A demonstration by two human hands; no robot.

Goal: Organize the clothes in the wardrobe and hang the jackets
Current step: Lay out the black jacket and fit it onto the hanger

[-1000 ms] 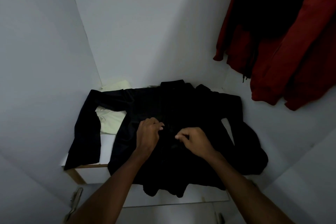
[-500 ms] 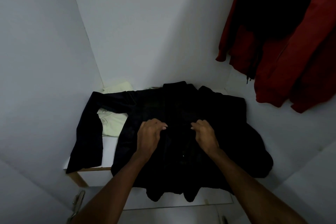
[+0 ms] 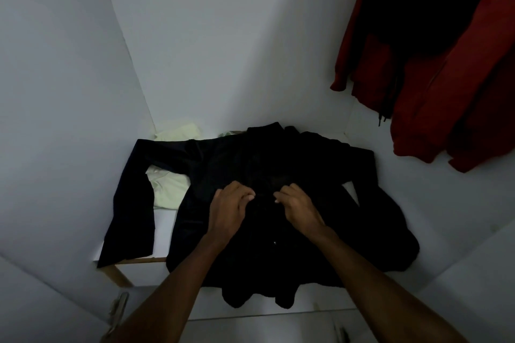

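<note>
both hands, left hand (image 3: 228, 209) and right hand (image 3: 299, 207), fingers curled, pinching the front of the black jacket (image 3: 278, 170) on the shelf (image 3: 164, 225).

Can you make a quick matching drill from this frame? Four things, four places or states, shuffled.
Things:
1. black jacket
2. red jacket
3. pale garment
4. left hand

Places or states:
A. hanging at upper right
B. spread flat on the white shelf
C. fingers curled on the front of the black cloth, beside the right hand
D. partly under a black sleeve, near the left wall

Pairs: 1-B, 2-A, 3-D, 4-C
</note>
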